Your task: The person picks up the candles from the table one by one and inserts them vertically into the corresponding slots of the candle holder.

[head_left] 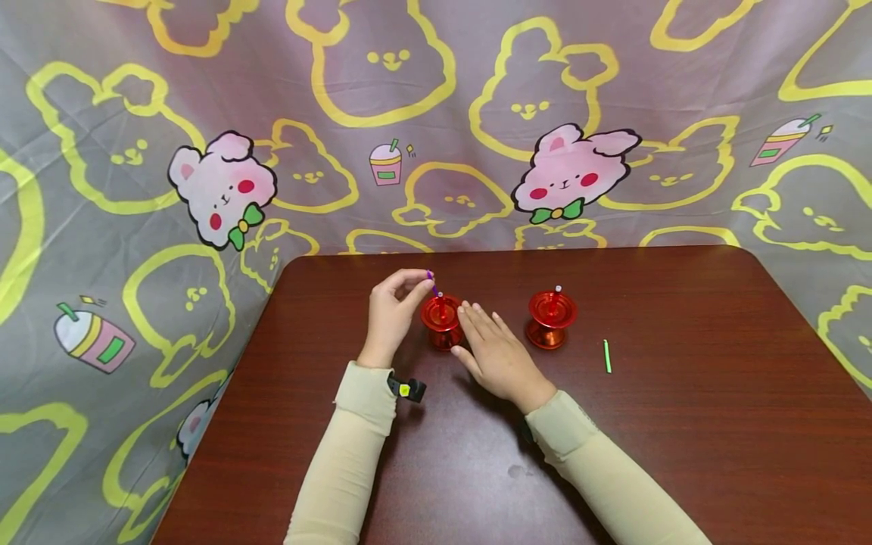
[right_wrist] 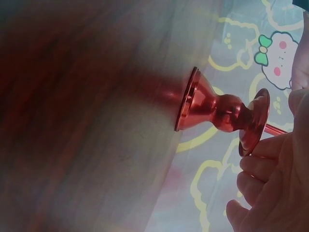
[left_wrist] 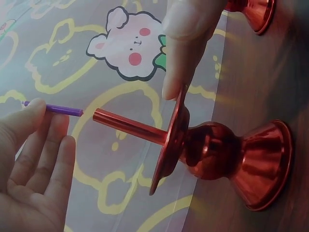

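In the head view my left hand (head_left: pixel 391 318) pinches a thin purple candle (head_left: pixel 431 281) between thumb and fingertips. The candle's lower end is just above the upright tube of a shiny red metal candle holder (head_left: pixel 446 333). From the left wrist view, a small gap shows between the candle (left_wrist: pixel 65 110) and the tube (left_wrist: pixel 128 126). My right hand (head_left: pixel 500 359) has its fingers extended, with fingertips touching the rim of the holder's dish (right_wrist: pixel 260 118). The holder stands upright on the table.
A second red candle holder (head_left: pixel 550 325) stands upright to the right of my right hand. Beyond it lies a thin green candle (head_left: pixel 608 357) on the dark wooden table (head_left: pixel 715 424). A patterned cloth (head_left: pixel 436 91) hangs behind the table.
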The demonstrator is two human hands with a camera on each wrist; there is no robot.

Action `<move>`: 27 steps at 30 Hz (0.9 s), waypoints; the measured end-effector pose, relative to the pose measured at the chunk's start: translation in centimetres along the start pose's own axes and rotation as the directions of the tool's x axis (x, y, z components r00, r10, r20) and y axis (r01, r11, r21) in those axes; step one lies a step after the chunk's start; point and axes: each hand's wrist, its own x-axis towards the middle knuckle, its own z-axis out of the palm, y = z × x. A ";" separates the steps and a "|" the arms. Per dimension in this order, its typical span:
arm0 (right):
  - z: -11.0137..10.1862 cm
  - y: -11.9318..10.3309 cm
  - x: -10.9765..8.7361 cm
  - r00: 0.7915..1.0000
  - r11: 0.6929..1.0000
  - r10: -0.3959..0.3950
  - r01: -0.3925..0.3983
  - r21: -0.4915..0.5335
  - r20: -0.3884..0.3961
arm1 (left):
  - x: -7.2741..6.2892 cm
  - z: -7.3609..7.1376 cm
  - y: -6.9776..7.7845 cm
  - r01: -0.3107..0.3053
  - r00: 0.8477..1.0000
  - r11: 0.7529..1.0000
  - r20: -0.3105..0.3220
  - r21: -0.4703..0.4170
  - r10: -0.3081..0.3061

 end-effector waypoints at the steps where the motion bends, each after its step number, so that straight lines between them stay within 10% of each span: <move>1: 0.0 0.0 0.0 1.000 1.000 0.000 0.000 0.001 0.001 | 0.0 0.0 0.3 -0.002 1.000 1.000 0.002 0.003 0.002; 27: 0.2 0.0 0.1 1.000 1.000 0.000 0.000 -0.005 -0.009 | 0.2 0.5 0.1 -0.042 0.999 0.999 0.025 0.029 0.041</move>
